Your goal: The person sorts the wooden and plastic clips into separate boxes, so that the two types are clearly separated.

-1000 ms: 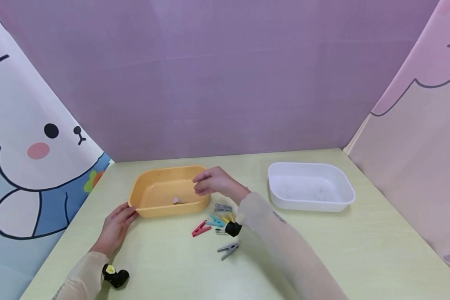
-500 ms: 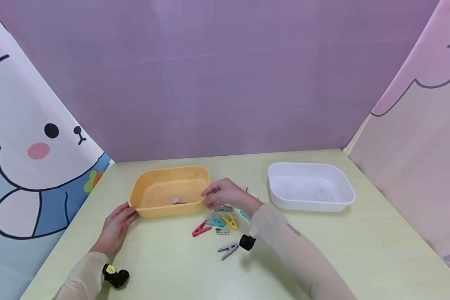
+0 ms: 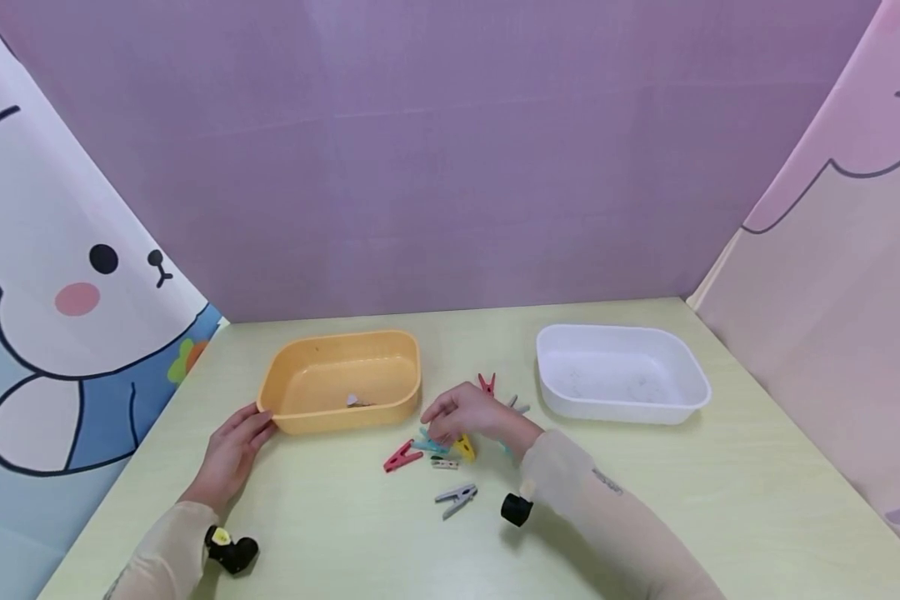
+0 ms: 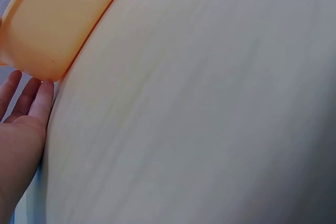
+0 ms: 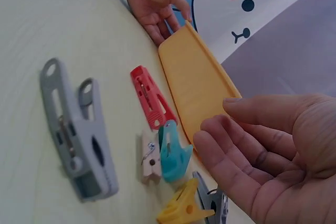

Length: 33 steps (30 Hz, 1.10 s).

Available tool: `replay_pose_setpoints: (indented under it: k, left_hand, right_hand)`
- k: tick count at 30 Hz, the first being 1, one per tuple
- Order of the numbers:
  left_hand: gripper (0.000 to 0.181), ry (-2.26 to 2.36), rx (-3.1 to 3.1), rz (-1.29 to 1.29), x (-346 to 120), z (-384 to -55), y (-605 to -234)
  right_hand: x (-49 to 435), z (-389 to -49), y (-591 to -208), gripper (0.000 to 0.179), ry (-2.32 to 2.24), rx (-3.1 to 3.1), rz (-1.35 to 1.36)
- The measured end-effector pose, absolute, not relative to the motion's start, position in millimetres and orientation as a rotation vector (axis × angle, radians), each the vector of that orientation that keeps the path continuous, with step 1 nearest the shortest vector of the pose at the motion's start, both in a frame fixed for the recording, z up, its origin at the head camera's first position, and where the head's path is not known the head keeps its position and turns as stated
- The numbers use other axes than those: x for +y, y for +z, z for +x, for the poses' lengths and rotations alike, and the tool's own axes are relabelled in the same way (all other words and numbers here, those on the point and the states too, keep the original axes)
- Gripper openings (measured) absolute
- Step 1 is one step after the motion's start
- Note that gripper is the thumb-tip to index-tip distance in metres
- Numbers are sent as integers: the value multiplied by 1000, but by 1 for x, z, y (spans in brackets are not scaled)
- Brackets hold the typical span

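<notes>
My left hand (image 3: 232, 458) holds the near left corner of a yellow plastic basin (image 3: 382, 416), thumb at the rim and fingertips against the outer wall. A small pale item (image 3: 354, 401) lies inside the basin. Empty, with fingers loosely bent and the thumb apart, my right hand (image 5: 273, 150) hovers over several clothespins. Nearest it are a yellow clothespin (image 5: 184, 205), a teal clothespin (image 5: 175, 153) and a grey clothespin (image 5: 212, 200). A red clothespin (image 5: 149, 98) and a wooden clothespin (image 5: 149, 158) lie beside them. Closer to me is another grey clothespin (image 3: 457, 498).
A white basin (image 3: 615, 410) stands at the right of the pale table (image 3: 360, 533). Behind my right hand, another red clothespin (image 3: 487, 383) and a grey one (image 3: 520, 406) show in part. A purple backdrop (image 3: 450, 167) rises behind the table.
My right hand has drawn back from over the yellow basin's right end, moving toward me and slightly right, down to the clothespins. The left hand has stayed at the basin's corner.
</notes>
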<state>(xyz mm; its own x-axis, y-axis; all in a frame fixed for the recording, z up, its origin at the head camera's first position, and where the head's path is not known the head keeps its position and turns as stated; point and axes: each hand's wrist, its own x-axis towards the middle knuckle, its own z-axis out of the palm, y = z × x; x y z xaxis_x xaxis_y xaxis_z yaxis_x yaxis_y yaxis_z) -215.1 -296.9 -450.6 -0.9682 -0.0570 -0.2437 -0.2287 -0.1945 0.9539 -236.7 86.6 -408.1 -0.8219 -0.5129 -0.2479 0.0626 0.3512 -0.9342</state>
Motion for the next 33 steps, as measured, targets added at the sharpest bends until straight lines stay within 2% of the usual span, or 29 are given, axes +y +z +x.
replay_pose_setpoints:
  k: [18,33]
  left_hand:
    - [73,2324,1925,-337,-297,-215,-451]
    - [73,2328,1915,-318,-296,-214,-448]
  right_hand:
    - [95,-224,-420,13,-1298,2238,-594]
    - [77,-208,-417,15,-1066,2434,-720]
